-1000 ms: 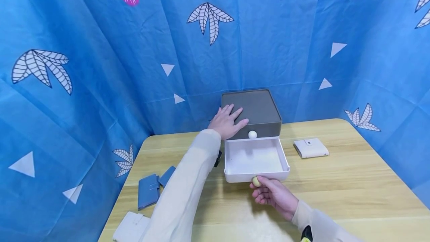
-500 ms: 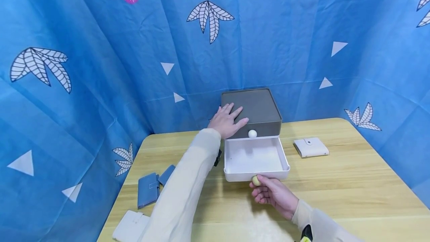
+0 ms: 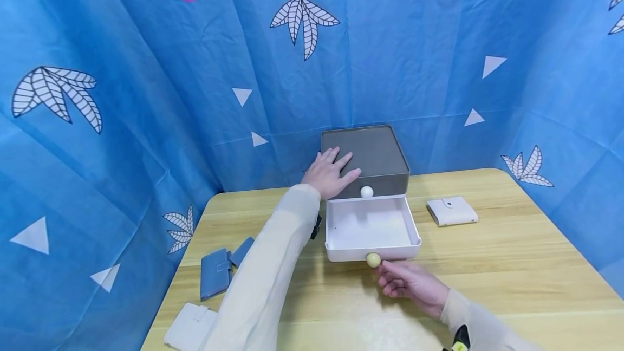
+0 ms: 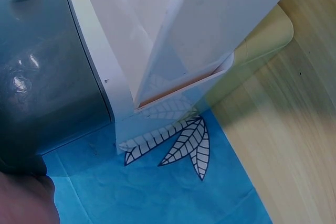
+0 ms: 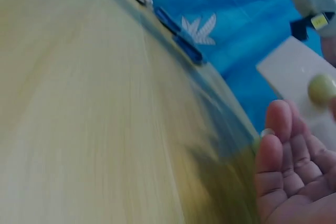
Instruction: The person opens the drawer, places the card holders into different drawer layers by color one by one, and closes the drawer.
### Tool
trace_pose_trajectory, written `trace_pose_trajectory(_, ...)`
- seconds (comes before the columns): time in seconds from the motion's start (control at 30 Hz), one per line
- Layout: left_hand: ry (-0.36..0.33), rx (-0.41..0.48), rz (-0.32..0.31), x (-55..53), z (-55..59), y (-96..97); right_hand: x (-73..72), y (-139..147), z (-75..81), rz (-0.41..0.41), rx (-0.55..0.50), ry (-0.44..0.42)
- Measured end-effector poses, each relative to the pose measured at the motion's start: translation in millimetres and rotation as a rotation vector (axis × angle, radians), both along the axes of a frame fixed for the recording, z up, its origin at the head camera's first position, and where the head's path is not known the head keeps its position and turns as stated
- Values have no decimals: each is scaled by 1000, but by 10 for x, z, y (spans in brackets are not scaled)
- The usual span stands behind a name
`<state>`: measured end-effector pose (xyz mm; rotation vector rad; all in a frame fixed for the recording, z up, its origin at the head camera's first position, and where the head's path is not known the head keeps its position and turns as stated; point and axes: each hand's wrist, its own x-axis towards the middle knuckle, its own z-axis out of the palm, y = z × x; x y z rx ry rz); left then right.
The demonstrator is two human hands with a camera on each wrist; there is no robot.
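Observation:
On the table stands a small drawer box with a dark grey top [image 3: 370,150]. Its white lower drawer [image 3: 370,226] is pulled out, and nothing lies inside it. My left hand [image 3: 329,175] rests on the box's top at the left, fingers spread. Just right of the drawer's yellowish round knob [image 3: 373,260] is my right hand [image 3: 411,283], its fingers loosely curled and holding nothing. The right wrist view also shows this hand [image 5: 299,166] beside the knob [image 5: 321,90]. A white knob [image 3: 366,192] sits on the grey upper drawer's front.
A white wallet [image 3: 452,211] lies right of the box. At the left are a blue wallet [image 3: 215,273], a second blue item [image 3: 241,251] partly behind my left sleeve, and a white wallet [image 3: 190,326]. A blue curtain [image 3: 414,42] hangs behind the wooden table [image 3: 512,253].
My right hand has let go of the yellowish knob and moved slightly to the right. The left hand stays on the box, and the drawer remains pulled out.

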<state>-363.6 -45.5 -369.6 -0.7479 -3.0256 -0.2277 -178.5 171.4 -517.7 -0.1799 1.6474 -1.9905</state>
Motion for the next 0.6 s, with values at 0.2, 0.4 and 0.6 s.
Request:
trace_pose_trajectory(0.2, 2, 1, 3, -15, -12, 7, -4, 329, -91, 9, 56, -2)
trace_pose_trajectory(0.4, 10, 1, -7, 6, 6, 2, -75, 704, -89, 4, 114, 11)
trace_pose_trajectory(0.6, 4, -2, -9, 17, 15, 2, -209, 1029, 14, -162, 207, 58)
